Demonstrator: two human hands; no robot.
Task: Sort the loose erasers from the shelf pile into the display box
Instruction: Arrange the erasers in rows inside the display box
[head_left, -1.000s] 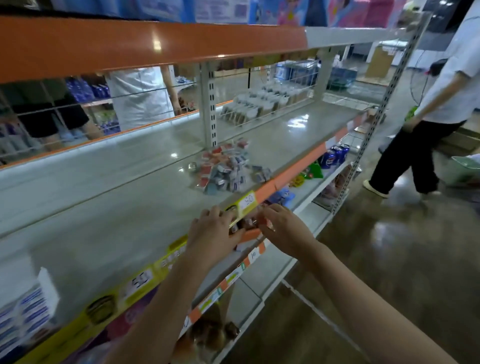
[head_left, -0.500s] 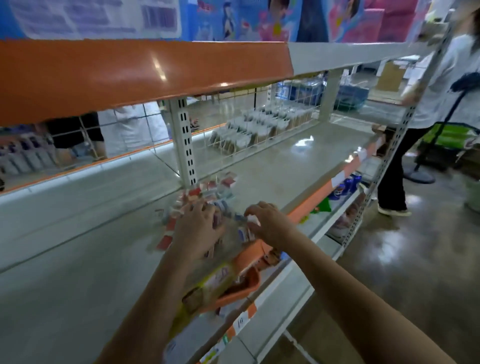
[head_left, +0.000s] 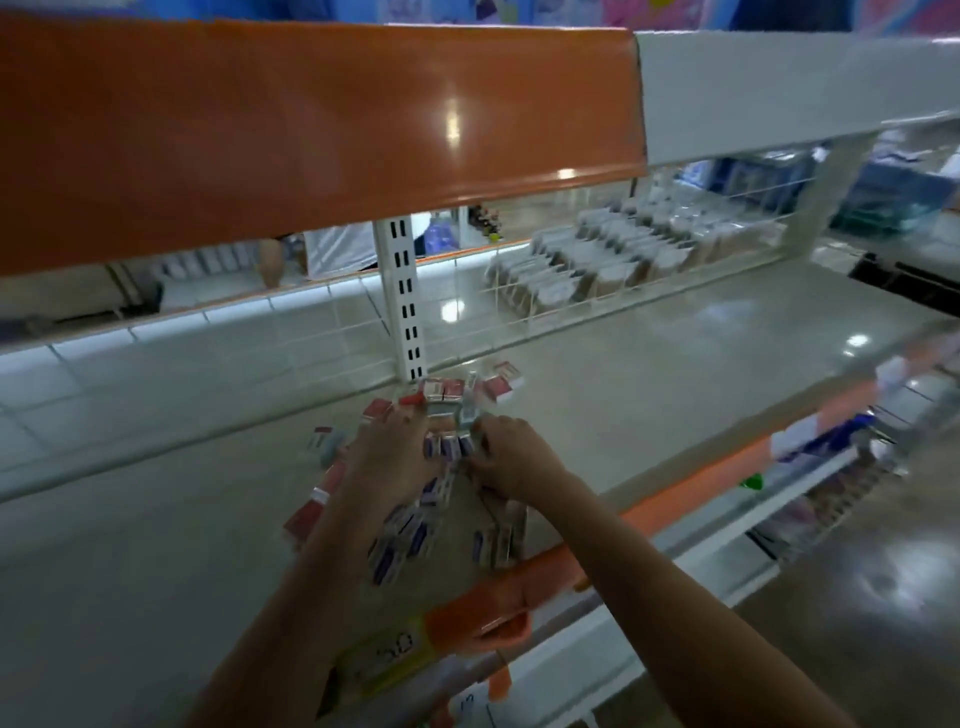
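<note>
Near the frame's centre, the left hand (head_left: 387, 457) lay flat with fingers spread over the pile of erasers (head_left: 441, 395) on the grey shelf (head_left: 649, 374). The right hand (head_left: 511, 457), fingers curled, pinched erasers at the pile's right side (blur hid details). The display box could not be identified.

Both hands (head_left: 447, 462) moved from the shelf edge into the eraser pile (head_left: 441, 410) (frame blurred).
</note>
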